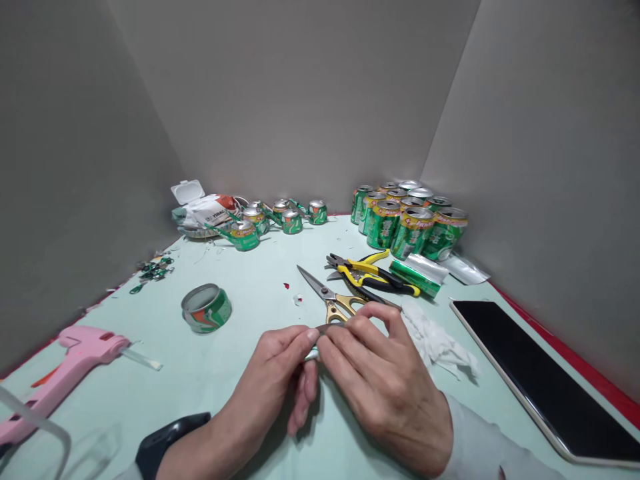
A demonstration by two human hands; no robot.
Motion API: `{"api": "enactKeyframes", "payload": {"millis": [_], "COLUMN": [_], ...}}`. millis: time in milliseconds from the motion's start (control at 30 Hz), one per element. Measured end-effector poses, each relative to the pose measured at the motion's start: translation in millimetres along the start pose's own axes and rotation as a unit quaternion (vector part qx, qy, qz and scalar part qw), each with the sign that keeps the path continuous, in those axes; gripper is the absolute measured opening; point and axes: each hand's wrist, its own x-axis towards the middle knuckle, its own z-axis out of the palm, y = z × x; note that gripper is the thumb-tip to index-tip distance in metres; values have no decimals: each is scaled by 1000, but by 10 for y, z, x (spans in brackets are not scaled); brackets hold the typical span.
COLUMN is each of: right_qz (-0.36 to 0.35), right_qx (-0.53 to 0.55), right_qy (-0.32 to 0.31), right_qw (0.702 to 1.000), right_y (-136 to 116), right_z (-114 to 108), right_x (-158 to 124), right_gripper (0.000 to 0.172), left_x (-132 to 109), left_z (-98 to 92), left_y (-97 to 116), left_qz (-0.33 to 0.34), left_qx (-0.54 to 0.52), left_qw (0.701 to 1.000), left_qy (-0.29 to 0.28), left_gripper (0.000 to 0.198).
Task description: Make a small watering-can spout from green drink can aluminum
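My left hand (280,380) and my right hand (385,380) meet low in the middle of the pale green table (260,413). Both pinch a small, thin strip of metal (320,330) between thumb and fingertips; most of it is hidden by the fingers. Gold-handled scissors (330,300) lie just beyond my fingertips, blades pointing away to the left. Yellow-handled pliers (370,272) rest behind the scissors. A cut-off green can end (206,308) stands to the left of my hands.
Several whole green cans (410,220) cluster at the back right, with a flattened can sheet (420,275) before them. Small can-made figures (270,220) and a wipes pack (205,210) sit at the back. A pink glue gun (65,363) lies left, a tablet (540,377) right, crumpled tissue (435,340) between.
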Motion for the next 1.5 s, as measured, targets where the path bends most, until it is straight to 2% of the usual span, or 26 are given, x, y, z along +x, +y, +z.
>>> {"api": "enactKeyframes", "payload": {"millis": [133,300,500,567,833,1000,1100,1167,1200,1300,1367,1400,1433,1500], "right_qz": [12,39,66,77,122,139,200,287,339,467,500,505,504,496], "right_qx": [7,29,51,56,131,137,146,217,275,468,557,583,599,608], "right_qy": [8,1,-1,-6,-30,-9,19,12,1,-20,-11,-6,-1,12], "right_qw": [1000,999,997,995,983,981,969,933,900,750,663,637,622,620], "right_y": [-27,-32,10,14,34,54,98,139,159,198,194,182,163,116], "right_z": [17,24,-3,-28,-58,-88,-98,-84,-72,-29,-14,-14,-20,-44], "right_x": [-5,3,2,15,17,14,33,55,67,101,117,123,127,129], "right_gripper": [39,41,44,40,23,15,41,52,53,54,56,56,53,45], "left_x": [9,3,-56,-70,-65,-69,-89,-106,-114,-136,-149,-154,-160,-171], "left_z": [2,-6,0,19,47,-15,-32,-27,-22,-4,1,0,-2,-12], "left_y": [-14,-26,7,31,95,82,89,97,101,108,104,100,94,83], "left_qz": [3,16,51,57,52,65,89,102,107,133,161,175,187,207], "left_qx": [-25,-14,-8,4,22,61,68,72,73,83,104,121,142,188], "left_qw": [1000,998,994,993,997,996,994,992,991,987,980,976,971,959], "left_qy": [-8,-55,-97,-101,-52,-8,18,31,36,44,50,51,52,50], "left_gripper": [40,45,37,33,35,37,36,35,35,33,32,31,31,31]}}
